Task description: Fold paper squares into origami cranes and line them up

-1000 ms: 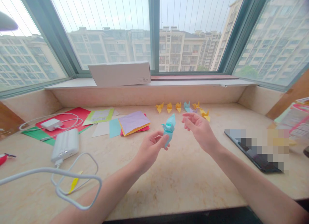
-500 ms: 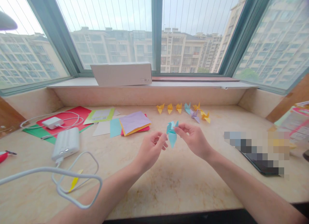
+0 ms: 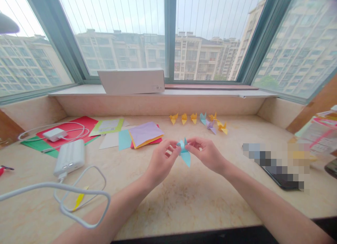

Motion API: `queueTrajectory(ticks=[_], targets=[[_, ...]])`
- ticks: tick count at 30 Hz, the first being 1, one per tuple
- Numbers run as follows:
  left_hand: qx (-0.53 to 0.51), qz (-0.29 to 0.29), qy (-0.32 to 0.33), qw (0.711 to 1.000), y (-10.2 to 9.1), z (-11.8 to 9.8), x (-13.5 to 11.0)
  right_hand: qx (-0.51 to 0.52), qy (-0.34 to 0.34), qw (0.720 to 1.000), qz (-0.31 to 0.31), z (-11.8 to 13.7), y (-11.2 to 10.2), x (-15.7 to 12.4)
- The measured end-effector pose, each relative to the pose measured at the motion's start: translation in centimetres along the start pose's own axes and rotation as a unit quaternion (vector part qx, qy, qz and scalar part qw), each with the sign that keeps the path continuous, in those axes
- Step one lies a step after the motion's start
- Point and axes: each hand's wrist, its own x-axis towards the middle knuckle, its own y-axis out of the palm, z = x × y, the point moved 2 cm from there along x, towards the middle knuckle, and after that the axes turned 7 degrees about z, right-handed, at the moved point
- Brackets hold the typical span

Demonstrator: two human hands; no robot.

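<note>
A small light-blue folded paper figure [image 3: 184,154] hangs above the stone desk [image 3: 189,198], held between both hands. My left hand [image 3: 161,161] pinches its left side with thumb and fingers. My right hand [image 3: 206,153] pinches its right side the same way. Both hands are closed on the paper, knuckles facing each other. Behind them stands a row of several folded paper figures [image 3: 200,120], mostly yellow, with one blue and one purple.
A stack of coloured paper sheets [image 3: 143,134] lies left of centre. Farther left are a white power bank [image 3: 69,157], a charger [image 3: 54,134] on red and green sheets, and a looping white cable [image 3: 79,195]. A dark tablet [image 3: 279,170] lies right. A white box [image 3: 131,81] sits on the sill.
My right hand came in from an open pose and took hold of the blue figure. Both hands now pinch it, lower and more level than before.
</note>
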Motion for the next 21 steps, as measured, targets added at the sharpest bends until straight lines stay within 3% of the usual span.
queueTrajectory(ticks=[9, 15, 21], targets=[[0.081, -0.017, 0.057, 0.995, -0.3, 0.2, 0.3, -0.086, -0.04, 0.996, -0.001, -0.2, -0.4, 0.3], [0.146, -0.01, 0.101, 0.984, -0.6, 0.8, 0.6, -0.234, 0.05, 0.968, -0.079, -3.0, -4.2, 2.2], [0.204, 0.034, 0.13, 0.97, -0.4, 0.8, 0.4, -0.321, 0.118, 0.939, -0.041, -6.3, -8.2, 6.0]])
